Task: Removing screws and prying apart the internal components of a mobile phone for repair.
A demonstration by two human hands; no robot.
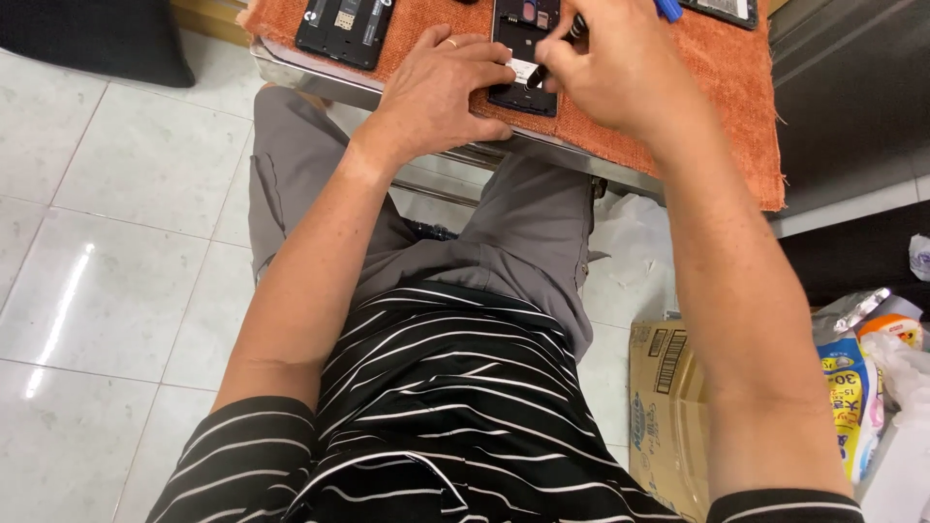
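Striped shirt (436,407) below; both hands (441,92) pinch opened phone (523,58) near cloth (678,107) edge.

Single head-worn view, steeply downward, close over lap and table edge (426,165).

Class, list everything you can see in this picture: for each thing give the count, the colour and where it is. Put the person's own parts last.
Opened phone: one, black, on the orange cloth under both hands.
Second opened phone: one, black, on the cloth to the left.
Third device: one, dark, at the cloth's top right edge, mostly cut off.
Small white piece: one, between the fingertips over the middle phone.
Blue tool: one, sticking out of the right hand.
Orange cloth: one, covering the table top.
Cardboard box: one, brown, on the floor lower right.
Packets: several, mixed colours, far right.
Floor tiles: white, left.
Left hand: steadying the middle phone; ring on one finger.
Right hand: pinching at the white piece.
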